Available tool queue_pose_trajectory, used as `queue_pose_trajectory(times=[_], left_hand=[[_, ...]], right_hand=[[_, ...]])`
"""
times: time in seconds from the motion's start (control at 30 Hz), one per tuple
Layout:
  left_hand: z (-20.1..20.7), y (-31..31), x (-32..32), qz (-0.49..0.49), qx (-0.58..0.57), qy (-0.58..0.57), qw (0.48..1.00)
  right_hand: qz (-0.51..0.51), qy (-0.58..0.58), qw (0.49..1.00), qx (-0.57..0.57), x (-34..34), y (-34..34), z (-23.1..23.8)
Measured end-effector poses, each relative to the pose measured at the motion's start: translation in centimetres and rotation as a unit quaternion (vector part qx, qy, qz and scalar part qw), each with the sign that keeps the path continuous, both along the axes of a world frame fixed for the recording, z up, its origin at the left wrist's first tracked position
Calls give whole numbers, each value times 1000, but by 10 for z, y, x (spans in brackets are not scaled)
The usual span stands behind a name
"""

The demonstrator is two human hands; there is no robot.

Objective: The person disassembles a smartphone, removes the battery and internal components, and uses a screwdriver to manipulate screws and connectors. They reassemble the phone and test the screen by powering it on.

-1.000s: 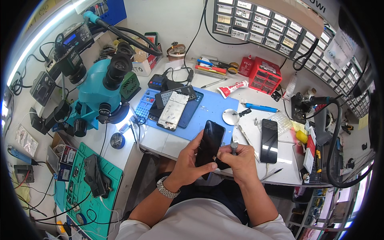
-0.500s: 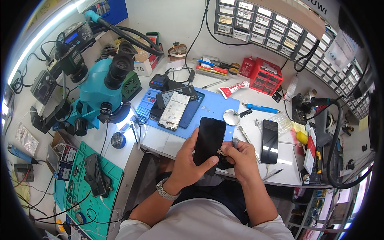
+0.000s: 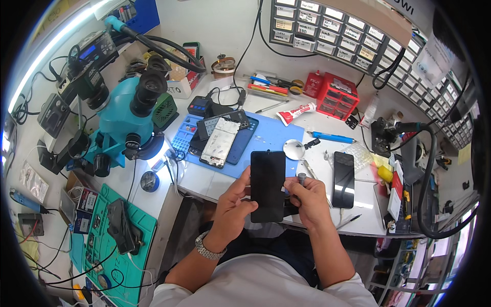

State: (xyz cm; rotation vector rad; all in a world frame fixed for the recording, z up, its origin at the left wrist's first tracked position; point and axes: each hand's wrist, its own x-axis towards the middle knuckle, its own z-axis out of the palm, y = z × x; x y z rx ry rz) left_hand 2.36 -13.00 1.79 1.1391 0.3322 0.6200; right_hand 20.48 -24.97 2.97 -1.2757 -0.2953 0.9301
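Observation:
My left hand (image 3: 234, 207) grips a black smartphone (image 3: 267, 187) by its left edge, thumb across the front. The phone stands over the bench's front edge with its dark screen toward me. At the phone's right edge my right hand (image 3: 308, 198) is closed, thumb against finger, on a small tool with a round grey knob (image 3: 302, 178), perhaps a short screwdriver. The tool's tip is hidden by the fingers and phone. Beyond the phone, a blue mat (image 3: 279, 134) carries an opened phone with a silver inner frame (image 3: 221, 142). A second black phone (image 3: 343, 179) lies right of my right hand.
A teal microscope (image 3: 120, 115) stands at the left, above a green mat (image 3: 146, 220) with a dark device. Behind the blue mat are a glue tube (image 3: 296, 112) and a red drawer box (image 3: 337, 96). A blue pen-shaped tool (image 3: 332, 137) and round magnifier (image 3: 293, 150) lie nearby.
My left hand has turned the phone more upright, and its thumb has moved left from the lower right part of the screen. My right hand stays at the phone's right edge with the knobbed tool.

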Motion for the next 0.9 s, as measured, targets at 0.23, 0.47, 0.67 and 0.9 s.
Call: queue_pose_trajectory(times=[0.23, 0.47, 0.67, 0.9], left_hand=[[1, 0, -1, 2, 3, 4, 1000], [1, -1, -1, 7, 1, 1, 1000], [0, 0, -1, 11, 11, -5, 1000], [1, -2, 0, 13, 25, 0, 1000]], right_hand=[[0, -3, 1000, 2, 0, 0, -1], [-3, -2, 1000, 8, -1, 1, 0], [-3, -2, 1000, 6, -2, 2, 1], [-5, -9, 1000, 1, -1, 2, -2]])
